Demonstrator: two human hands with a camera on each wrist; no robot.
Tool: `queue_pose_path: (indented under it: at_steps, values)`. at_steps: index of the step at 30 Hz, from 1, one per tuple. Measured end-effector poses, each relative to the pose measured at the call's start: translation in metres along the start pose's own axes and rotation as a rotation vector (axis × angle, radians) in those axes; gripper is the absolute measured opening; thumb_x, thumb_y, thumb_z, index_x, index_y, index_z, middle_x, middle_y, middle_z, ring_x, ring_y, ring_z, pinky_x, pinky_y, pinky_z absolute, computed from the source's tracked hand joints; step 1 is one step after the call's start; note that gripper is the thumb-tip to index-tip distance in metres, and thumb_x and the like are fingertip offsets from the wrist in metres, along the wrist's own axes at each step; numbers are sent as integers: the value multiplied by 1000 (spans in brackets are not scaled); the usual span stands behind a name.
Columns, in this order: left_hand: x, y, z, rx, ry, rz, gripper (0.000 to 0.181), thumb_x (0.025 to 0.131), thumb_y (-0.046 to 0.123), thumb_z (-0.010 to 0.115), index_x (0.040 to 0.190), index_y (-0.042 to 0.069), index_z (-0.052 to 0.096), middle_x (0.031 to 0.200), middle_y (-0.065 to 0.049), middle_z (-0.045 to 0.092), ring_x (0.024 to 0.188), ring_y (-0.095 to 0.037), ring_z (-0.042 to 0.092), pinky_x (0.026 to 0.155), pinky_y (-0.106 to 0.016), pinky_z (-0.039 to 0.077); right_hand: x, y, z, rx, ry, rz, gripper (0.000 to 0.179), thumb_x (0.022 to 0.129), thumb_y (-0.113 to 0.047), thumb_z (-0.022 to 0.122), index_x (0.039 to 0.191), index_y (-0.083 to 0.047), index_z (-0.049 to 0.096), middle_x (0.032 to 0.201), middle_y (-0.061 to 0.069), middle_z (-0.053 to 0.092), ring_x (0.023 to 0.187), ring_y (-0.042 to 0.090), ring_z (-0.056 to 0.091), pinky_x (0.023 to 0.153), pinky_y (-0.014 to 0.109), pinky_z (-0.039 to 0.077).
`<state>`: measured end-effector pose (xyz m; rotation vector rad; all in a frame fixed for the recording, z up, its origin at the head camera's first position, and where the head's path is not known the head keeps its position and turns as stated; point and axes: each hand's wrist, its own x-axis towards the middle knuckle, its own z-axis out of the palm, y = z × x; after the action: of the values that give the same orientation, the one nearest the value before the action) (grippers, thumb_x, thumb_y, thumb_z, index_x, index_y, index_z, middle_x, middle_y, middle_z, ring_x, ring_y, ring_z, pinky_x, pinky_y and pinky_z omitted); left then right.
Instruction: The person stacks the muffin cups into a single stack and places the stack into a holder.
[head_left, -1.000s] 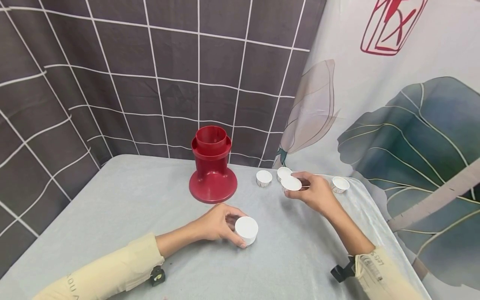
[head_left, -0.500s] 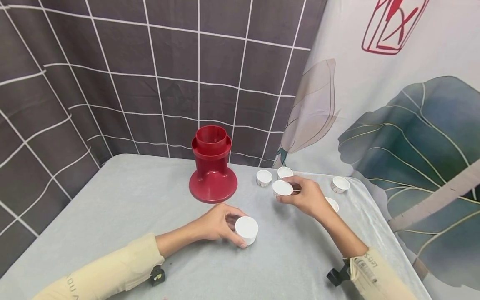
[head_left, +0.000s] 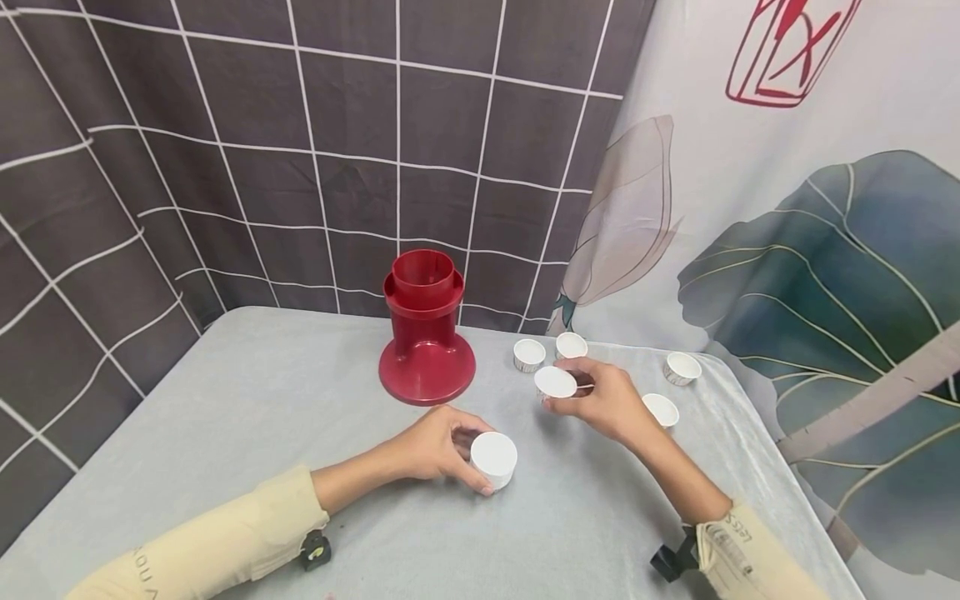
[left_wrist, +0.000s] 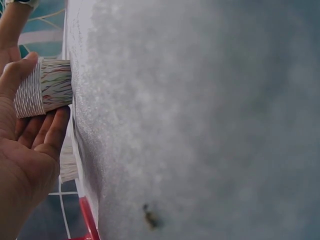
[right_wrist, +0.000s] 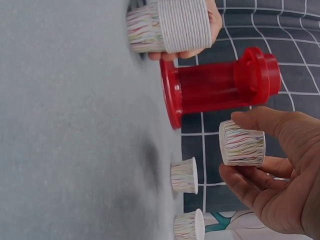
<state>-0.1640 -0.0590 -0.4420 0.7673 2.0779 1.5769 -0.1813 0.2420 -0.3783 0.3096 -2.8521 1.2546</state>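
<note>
In the head view my left hand holds a stack of paper baking cups upright on the table, thumb and fingers round its side. The left wrist view shows the stack's many nested rims, with the coloured-streak pattern of the lowest cup near the cloth. My right hand pinches a single baking cup with the same streaks, held above the table between thumb and fingertips. This cup lies to the right of the stack and farther back.
A red stand with a round base and cylindrical top stands behind the left hand. Single baking cups stand by the back edge, beside it another cup, and more at right. One cup sits near my right wrist.
My right hand has moved left and slightly toward me with its cup. A cup near the right wrist, hidden before, has come into view. The left hand and stack have stayed put.
</note>
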Motion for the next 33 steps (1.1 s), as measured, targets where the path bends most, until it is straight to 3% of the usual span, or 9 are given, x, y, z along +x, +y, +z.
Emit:
queue_pose_path:
  at_steps: [33]
  values:
    - [0, 3, -3, 11, -21, 21, 55, 76, 5, 104, 127, 5, 84, 118, -6, 85, 102, -10, 81, 97, -24, 67, -24, -34, 20, 105, -93, -74, 63, 84, -23, 99, 139, -4, 76, 124, 12, 83, 105, 22, 83, 91, 28, 68]
